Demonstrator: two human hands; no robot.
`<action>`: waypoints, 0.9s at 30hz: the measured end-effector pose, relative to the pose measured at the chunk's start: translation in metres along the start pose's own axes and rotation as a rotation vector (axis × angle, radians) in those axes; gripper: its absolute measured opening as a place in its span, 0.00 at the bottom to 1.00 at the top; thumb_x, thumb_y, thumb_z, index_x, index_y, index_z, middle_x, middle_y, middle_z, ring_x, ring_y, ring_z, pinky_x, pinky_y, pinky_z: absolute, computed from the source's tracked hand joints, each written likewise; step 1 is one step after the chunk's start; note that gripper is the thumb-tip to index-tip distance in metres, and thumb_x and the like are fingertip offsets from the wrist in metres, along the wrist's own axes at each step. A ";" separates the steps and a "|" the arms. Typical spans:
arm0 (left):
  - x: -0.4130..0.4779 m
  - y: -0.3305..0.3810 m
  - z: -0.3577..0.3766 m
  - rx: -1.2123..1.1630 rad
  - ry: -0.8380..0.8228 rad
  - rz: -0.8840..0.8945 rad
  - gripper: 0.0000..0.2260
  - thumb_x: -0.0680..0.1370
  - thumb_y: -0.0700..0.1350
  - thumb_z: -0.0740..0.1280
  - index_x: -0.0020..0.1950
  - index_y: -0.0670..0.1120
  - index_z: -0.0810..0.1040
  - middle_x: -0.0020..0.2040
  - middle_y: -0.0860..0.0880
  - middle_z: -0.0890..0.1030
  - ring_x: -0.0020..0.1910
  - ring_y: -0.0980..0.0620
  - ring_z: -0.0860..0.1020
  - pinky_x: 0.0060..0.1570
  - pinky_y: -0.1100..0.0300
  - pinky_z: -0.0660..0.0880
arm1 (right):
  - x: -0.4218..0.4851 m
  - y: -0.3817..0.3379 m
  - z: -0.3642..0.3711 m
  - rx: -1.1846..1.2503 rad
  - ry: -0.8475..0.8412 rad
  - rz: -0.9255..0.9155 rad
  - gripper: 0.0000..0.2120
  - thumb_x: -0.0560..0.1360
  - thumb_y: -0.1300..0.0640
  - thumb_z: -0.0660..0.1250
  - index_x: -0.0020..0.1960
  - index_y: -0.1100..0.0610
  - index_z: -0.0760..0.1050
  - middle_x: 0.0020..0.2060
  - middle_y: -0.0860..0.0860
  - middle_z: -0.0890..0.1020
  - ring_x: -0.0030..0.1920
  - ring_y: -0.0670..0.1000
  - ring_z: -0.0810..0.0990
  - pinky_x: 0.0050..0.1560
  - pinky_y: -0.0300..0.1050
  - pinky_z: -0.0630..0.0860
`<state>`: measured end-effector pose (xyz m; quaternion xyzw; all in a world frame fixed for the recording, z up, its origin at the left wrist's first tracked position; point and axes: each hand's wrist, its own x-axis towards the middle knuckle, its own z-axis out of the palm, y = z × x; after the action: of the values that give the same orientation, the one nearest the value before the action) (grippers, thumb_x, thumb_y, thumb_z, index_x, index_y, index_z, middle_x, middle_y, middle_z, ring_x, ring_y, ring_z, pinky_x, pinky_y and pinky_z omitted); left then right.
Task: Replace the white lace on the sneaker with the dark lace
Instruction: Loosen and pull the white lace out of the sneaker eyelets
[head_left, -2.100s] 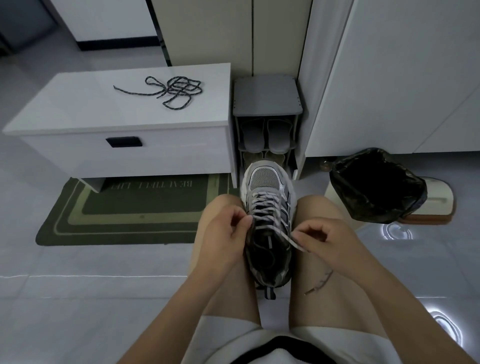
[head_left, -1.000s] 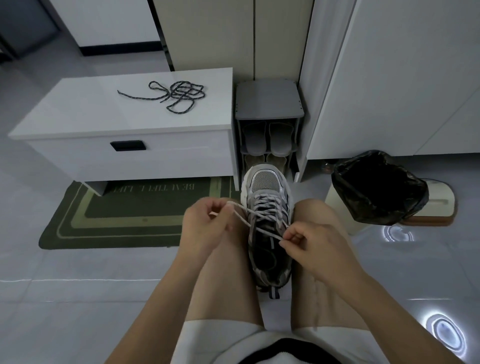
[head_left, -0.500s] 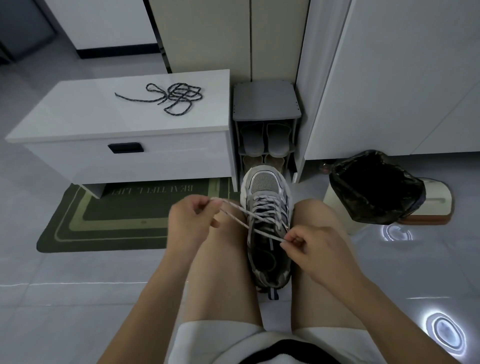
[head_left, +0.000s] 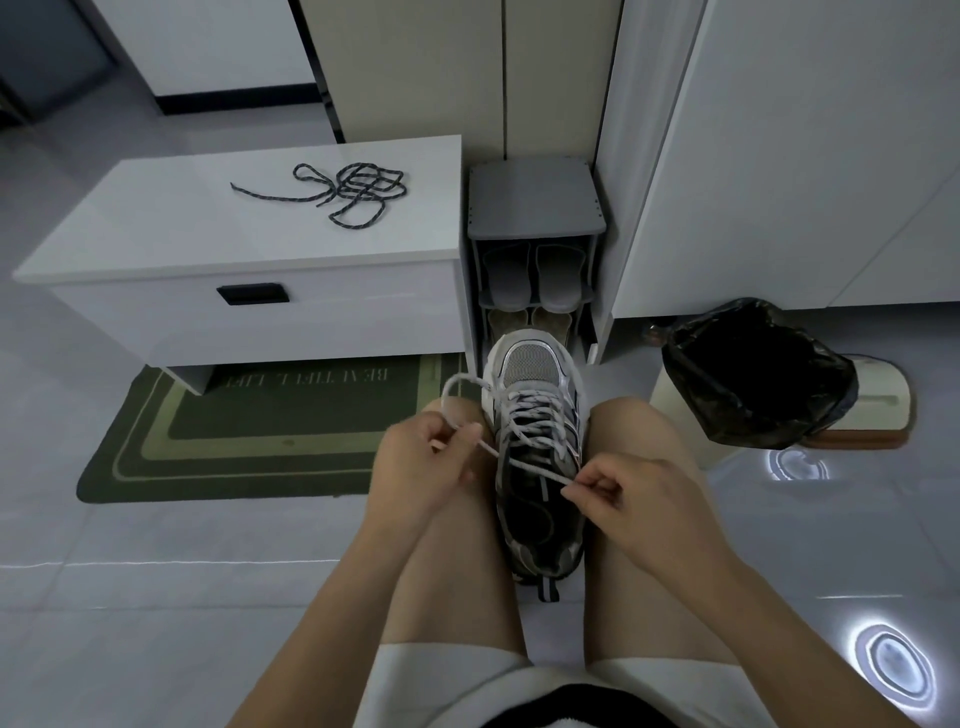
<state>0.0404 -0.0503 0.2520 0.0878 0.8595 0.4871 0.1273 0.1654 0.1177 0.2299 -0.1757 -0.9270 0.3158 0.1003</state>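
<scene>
Left hand (head_left: 421, 467): pinching white lace (head_left: 535, 470) loop, beside sneaker (head_left: 535, 364)
Right hand (head_left: 628, 499): pinching its other strand, apparently
Dark lace (head_left: 353, 192): on bench (head_left: 156, 244)

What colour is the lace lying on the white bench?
The lace is dark with pale flecks; the head view shows it.

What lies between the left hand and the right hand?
In the head view, the sneaker lies between the left hand and the right hand; the white lace they pinch crosses it.
</scene>
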 end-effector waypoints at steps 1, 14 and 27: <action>0.004 0.001 -0.008 0.008 0.042 -0.002 0.08 0.75 0.44 0.70 0.37 0.42 0.80 0.28 0.49 0.80 0.22 0.60 0.76 0.27 0.64 0.71 | 0.000 0.001 0.000 0.007 0.013 -0.015 0.06 0.68 0.48 0.73 0.37 0.50 0.80 0.29 0.43 0.81 0.35 0.41 0.76 0.35 0.30 0.69; -0.010 -0.004 0.006 -0.082 -0.212 0.003 0.04 0.73 0.39 0.72 0.39 0.47 0.82 0.34 0.55 0.82 0.26 0.63 0.75 0.30 0.72 0.70 | 0.002 0.000 0.003 -0.032 -0.017 -0.036 0.12 0.69 0.41 0.68 0.36 0.50 0.79 0.28 0.44 0.79 0.30 0.43 0.74 0.31 0.38 0.69; -0.002 -0.011 -0.002 0.045 -0.065 0.004 0.08 0.75 0.43 0.70 0.35 0.48 0.80 0.26 0.53 0.79 0.27 0.57 0.77 0.31 0.62 0.71 | 0.002 -0.002 0.003 0.004 0.073 -0.055 0.07 0.70 0.45 0.68 0.40 0.48 0.78 0.28 0.40 0.75 0.32 0.38 0.72 0.32 0.33 0.67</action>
<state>0.0416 -0.0578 0.2439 0.1083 0.8654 0.4650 0.1522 0.1622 0.1157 0.2286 -0.1613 -0.9266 0.3081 0.1432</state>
